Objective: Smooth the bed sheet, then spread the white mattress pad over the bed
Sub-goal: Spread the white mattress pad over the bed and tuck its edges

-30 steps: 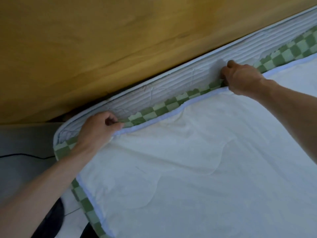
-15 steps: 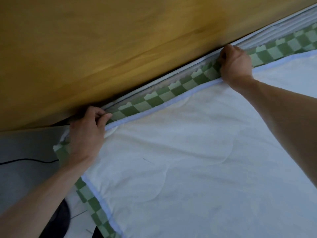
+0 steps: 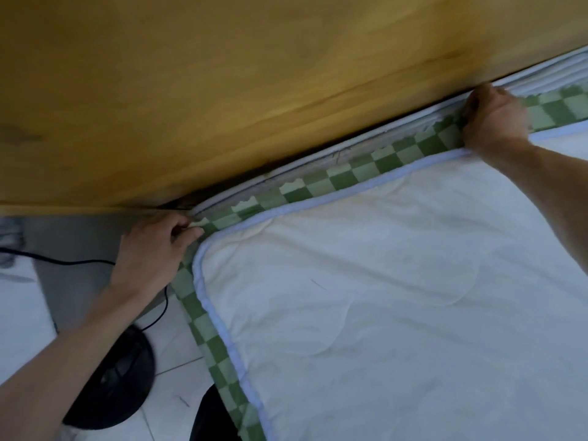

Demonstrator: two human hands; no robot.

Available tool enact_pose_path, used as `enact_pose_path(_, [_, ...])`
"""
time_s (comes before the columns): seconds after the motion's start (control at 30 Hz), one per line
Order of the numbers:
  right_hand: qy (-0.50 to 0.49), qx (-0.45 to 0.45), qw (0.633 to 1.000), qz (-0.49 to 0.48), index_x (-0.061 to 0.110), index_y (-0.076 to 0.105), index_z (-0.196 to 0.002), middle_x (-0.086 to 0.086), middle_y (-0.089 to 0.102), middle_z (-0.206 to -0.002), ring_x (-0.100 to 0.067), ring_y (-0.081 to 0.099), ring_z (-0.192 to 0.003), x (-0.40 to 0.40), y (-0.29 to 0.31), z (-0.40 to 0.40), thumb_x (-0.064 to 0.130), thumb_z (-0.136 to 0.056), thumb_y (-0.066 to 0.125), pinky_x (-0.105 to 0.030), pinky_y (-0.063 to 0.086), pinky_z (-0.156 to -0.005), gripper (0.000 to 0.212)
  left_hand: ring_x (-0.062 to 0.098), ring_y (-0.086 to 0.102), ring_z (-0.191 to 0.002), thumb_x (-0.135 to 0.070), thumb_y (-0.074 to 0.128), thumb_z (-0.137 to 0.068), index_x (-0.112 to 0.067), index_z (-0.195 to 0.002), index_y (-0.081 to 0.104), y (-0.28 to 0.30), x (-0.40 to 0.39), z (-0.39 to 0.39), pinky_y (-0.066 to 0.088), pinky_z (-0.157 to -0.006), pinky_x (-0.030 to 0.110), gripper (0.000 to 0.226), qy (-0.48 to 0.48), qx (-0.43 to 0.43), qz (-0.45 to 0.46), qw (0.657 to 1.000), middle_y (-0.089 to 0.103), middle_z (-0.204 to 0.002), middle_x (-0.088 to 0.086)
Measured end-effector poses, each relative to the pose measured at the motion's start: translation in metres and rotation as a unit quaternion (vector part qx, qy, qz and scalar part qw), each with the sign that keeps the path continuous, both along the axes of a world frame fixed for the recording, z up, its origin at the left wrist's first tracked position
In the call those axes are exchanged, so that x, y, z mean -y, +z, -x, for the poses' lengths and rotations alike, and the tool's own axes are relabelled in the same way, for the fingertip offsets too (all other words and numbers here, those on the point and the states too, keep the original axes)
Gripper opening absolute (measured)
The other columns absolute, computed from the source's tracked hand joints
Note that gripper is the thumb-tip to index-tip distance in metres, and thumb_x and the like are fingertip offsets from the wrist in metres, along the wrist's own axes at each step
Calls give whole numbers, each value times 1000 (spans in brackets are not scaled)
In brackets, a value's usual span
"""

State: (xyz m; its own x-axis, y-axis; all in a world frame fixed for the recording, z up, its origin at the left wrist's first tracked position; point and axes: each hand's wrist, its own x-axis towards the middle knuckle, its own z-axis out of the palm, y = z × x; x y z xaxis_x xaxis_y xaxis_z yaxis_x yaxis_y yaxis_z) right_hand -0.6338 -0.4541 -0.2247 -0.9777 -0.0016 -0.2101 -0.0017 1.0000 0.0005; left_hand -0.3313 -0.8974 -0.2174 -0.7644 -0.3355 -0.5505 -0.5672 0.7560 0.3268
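Observation:
The white mattress pad [image 3: 397,297] lies spread on the bed, its piped edge curving round the near-left corner. A band of green-checked bed sheet [image 3: 337,178] shows along the pad's top and left sides. My left hand [image 3: 152,249] pinches the checked sheet at the bed's corner, fingers curled. My right hand [image 3: 493,119] grips the sheet's top edge close against the wooden headboard [image 3: 254,74]. A thin strip of grey quilted mattress [image 3: 366,151] shows between sheet and headboard.
On the tiled floor [image 3: 171,354] left of the bed stands a black round base [image 3: 111,383], with a black cable [image 3: 63,261] running leftward. Another dark object [image 3: 210,415] sits by the bed's left side.
Both hands have pulled the checked sheet toward the headboard. The wide quilted mattress strip has narrowed to a thin line, and my left hand now sits at the corner.

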Motion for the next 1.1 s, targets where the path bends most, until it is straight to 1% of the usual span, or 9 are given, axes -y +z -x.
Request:
enact_pose_path(0.27, [-45, -67, 995, 55, 3, 62, -109, -30, 64, -112, -47, 59, -101, 15, 8, -7, 8, -92, 44, -48, 45, -79, 26, 6, 51, -69, -51, 54, -102, -30, -93, 63, -18, 18, -12, 35, -60, 29, 24, 148, -109, -23, 983, 54, -74, -20])
enact_pose_path(0.4, [-47, -73, 994, 69, 0, 62, -112, -29, 62, -118, -46, 57, -107, 15, -6, -12, 7, -91, 41, -50, 45, -84, 31, -2, 57, -60, -55, 61, -97, -11, -74, 65, -35, 19, -12, 37, -55, 29, 49, 237, -102, -54, 965, 64, -70, -7])
enact_pose_path(0.47, [-39, -80, 994, 57, 1, 61, -114, -30, 59, -122, -45, 55, -110, 14, -10, -13, 9, -90, 40, -49, 44, -86, 33, -2, 60, -62, -54, 64, -95, -6, -78, 69, -40, 19, -11, 44, -60, 29, 52, 282, -96, -93, 950, 70, -74, 0])
enact_pose_path(0.57, [-56, -55, 994, 76, 6, 64, -120, -26, 58, -129, -43, 55, -116, 15, -5, -18, 15, -87, 40, -48, 46, -95, 41, 16, 65, -80, -52, 66, -94, -3, -89, 72, -40, 20, -11, 50, -75, 33, 50, 322, -94, -139, 932, 74, -89, 8])
enact_pose_path(0.73, [-1, -32, 978, 206, 9, 47, -144, -17, 30, -160, -33, 39, -143, 55, 23, -118, 28, -92, 55, -34, 35, -112, 56, 3, 64, -69, -48, 67, -96, -20, -75, 64, -31, 12, -5, 51, -63, 19, 35, 374, -79, -176, 907, 69, -81, -3])
enact_pose_path(0.83, [39, -118, 962, 244, 4, 55, -130, -21, 48, -140, -37, 48, -128, 102, 38, -264, 27, -95, 60, -37, 37, -108, 42, 0, 62, -66, -47, 66, -97, -19, -77, 62, -29, 10, 0, 44, -47, 10, 34, 384, -65, -173, 905, 67, -79, -5])
enact_pose_path(0.9, [58, -27, 968, 242, 7, 61, -113, -15, 56, -116, -36, 54, -106, 144, 47, -370, 35, -92, 66, -42, 43, -91, 35, 3, 65, -75, -46, 66, -97, -17, -90, 67, -29, 8, 2, 48, -52, 12, 30, 395, -63, -187, 897, 70, -85, -6])
enact_pose_path(1.0, [108, 155, 972, 143, 12, 64, -93, -8, 59, -92, -31, 58, -83, 194, 53, -471, 44, -83, 74, -39, 46, -68, 36, 6, 70, -82, -44, 68, -96, -16, -104, 71, -31, 6, 1, 58, -69, 21, 30, 423, -78, -222, 875, 73, -94, -4])
enact_pose_path(1.1, [118, 214, 967, 72, 13, 62, -81, -7, 58, -80, -28, 59, -72, 214, 44, -486, 24, -76, 80, -38, 45, -61, 21, 17, 72, -89, -44, 70, -95, -15, -95, 70, -33, 9, 2, 61, -82, 32, 29, 428, -80, -223, 872, 75, -97, 3])
